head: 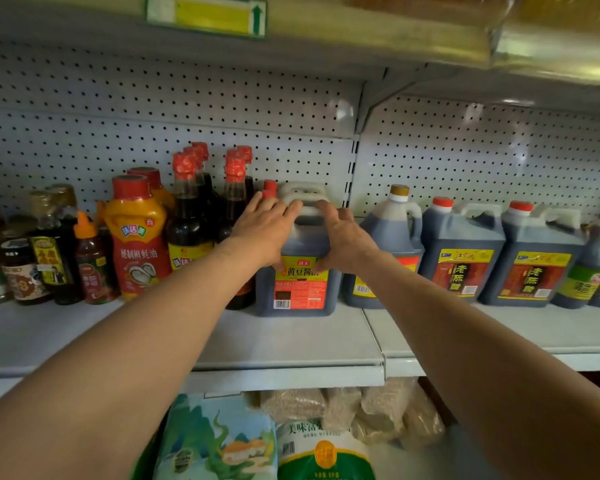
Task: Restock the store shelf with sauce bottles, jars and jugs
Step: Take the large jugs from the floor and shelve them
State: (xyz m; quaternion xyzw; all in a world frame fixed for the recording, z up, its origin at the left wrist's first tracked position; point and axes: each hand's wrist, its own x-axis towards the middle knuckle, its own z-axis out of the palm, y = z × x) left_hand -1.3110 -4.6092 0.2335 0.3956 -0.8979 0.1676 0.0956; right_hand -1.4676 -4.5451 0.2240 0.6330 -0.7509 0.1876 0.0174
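Observation:
A dark soy sauce jug [300, 289] with a red and yellow label, a red cap and a white handle stands on the grey shelf [284, 344], near its middle. My left hand [264, 230] lies on the jug's left shoulder, fingers reaching to the cap and handle. My right hand [340, 237] presses the jug's right shoulder, its fingers curved over the handle. Both arms stretch in from below.
Left of the jug stand tall dark bottles [187, 223], an orange oyster sauce bottle [137, 237] and small jars [18, 271]. To its right are a round jug [394, 233] and two vinegar jugs [461, 251]. Bags of rice [323, 452] lie below. An upper shelf [291, 46] hangs overhead.

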